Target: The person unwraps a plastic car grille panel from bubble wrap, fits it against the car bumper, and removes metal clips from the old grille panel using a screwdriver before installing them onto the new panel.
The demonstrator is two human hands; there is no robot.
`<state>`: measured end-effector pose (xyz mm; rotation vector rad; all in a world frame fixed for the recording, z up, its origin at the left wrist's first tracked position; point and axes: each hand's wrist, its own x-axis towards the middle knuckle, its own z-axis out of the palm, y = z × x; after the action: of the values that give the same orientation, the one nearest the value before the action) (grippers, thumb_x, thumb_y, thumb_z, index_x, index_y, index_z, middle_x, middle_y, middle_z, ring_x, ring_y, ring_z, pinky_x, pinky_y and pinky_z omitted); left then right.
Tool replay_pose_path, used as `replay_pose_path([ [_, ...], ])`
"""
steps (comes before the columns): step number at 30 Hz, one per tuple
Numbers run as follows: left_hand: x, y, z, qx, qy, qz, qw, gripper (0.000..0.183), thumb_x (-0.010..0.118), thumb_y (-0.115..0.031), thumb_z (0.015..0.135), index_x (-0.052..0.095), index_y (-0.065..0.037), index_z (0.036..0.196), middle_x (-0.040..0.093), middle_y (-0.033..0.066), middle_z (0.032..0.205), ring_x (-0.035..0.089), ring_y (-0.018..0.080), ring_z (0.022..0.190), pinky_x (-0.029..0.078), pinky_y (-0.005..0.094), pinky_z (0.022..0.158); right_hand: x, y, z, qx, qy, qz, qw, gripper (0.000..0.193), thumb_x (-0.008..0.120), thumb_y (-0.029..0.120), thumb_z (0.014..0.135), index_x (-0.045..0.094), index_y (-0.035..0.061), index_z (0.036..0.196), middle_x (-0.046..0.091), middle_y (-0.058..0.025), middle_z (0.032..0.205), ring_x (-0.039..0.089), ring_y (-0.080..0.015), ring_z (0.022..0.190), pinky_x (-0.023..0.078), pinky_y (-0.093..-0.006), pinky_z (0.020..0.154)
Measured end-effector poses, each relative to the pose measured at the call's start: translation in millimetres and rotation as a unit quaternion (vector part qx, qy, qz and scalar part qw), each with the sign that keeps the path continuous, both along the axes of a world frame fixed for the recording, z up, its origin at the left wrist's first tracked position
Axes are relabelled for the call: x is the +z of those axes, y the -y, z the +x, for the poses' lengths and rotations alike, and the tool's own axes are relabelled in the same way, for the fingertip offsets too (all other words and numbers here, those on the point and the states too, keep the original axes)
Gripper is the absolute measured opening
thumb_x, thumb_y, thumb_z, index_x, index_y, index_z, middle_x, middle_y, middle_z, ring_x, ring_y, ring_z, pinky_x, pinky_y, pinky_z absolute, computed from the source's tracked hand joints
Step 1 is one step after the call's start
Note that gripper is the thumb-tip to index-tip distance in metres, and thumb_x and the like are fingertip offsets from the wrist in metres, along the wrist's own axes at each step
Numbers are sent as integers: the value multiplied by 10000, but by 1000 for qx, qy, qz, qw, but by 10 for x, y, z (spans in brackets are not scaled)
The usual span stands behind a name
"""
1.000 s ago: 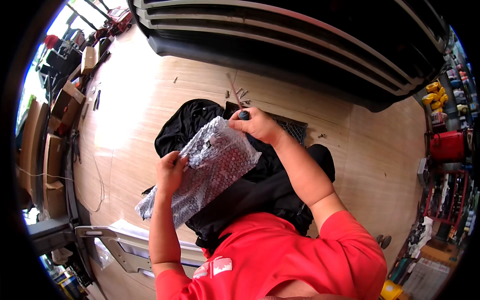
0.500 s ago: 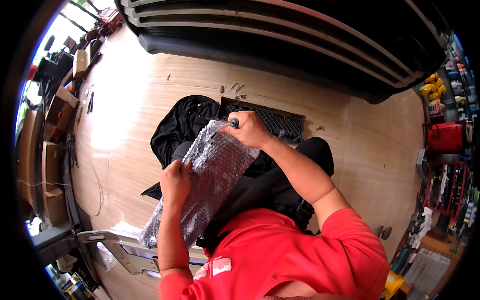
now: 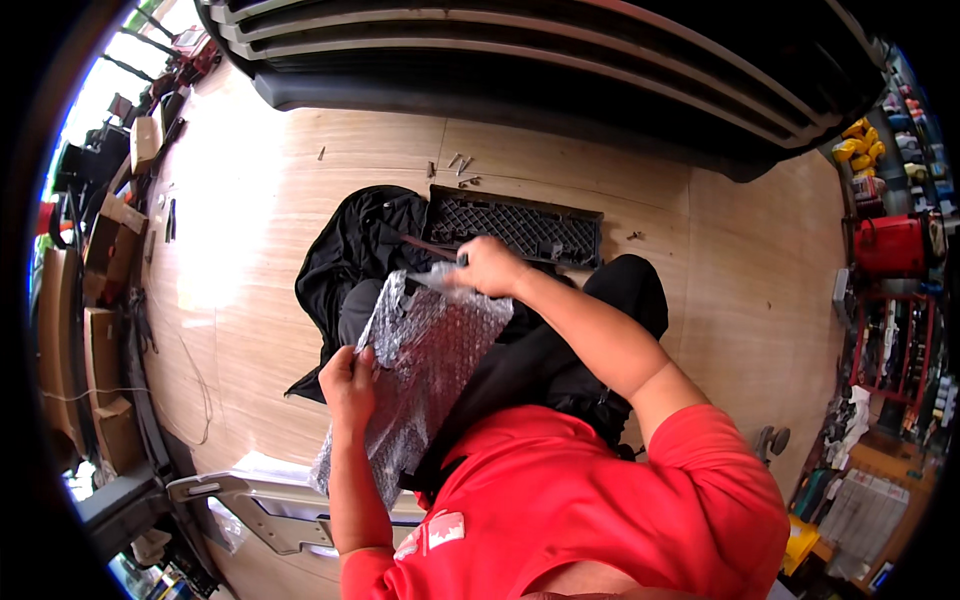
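A silvery bubble-wrap package (image 3: 430, 345) lies slanted across my lap. My left hand (image 3: 348, 385) is closed on its left edge, thumb on top. My right hand (image 3: 490, 268) is at its far edge, fingers curled and slightly blurred, with a slim dark tool (image 3: 428, 246) sticking out to the left. The tool's kind is unclear. Beside these fingers a loose flap of clear plastic (image 3: 437, 279) stands up from the package. What is inside the wrap is hidden.
A black mesh grille panel (image 3: 515, 225) lies beyond my hands, beside a black cloth (image 3: 350, 235). Several screws (image 3: 463, 166) are scattered on the floor. A large dark slatted bumper (image 3: 520, 90) fills the far side. Boxes (image 3: 110, 250) line the left; a red case (image 3: 888, 246) stands right.
My right hand has shifted slightly nearer along the package's far edge, and the clear flap there now stands up. The left hand keeps its hold, a little lower. The view has tilted slightly.
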<state>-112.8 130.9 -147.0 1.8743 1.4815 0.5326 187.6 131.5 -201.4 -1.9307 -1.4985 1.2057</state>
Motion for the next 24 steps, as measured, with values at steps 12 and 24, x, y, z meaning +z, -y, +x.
replay_pose_path([
  [12,-306,111,-354,83,185,-187,961,211,600,-110,933,564,5,760,500,-13,610,449,59,567,378,239,514,-175,974,-142,-99,-368,-60,922,149,609,32,850,674,-2,980,650,16,944,530,-67,705,454,-242,675],
  [24,-627,74,-484,-8,223,-157,962,166,540,-85,963,532,-20,811,486,-67,733,409,24,678,350,197,594,573,762,-94,234,-291,150,915,643,717,363,839,498,28,1342,568,-156,1203,614,-278,966,483,-361,831],
])
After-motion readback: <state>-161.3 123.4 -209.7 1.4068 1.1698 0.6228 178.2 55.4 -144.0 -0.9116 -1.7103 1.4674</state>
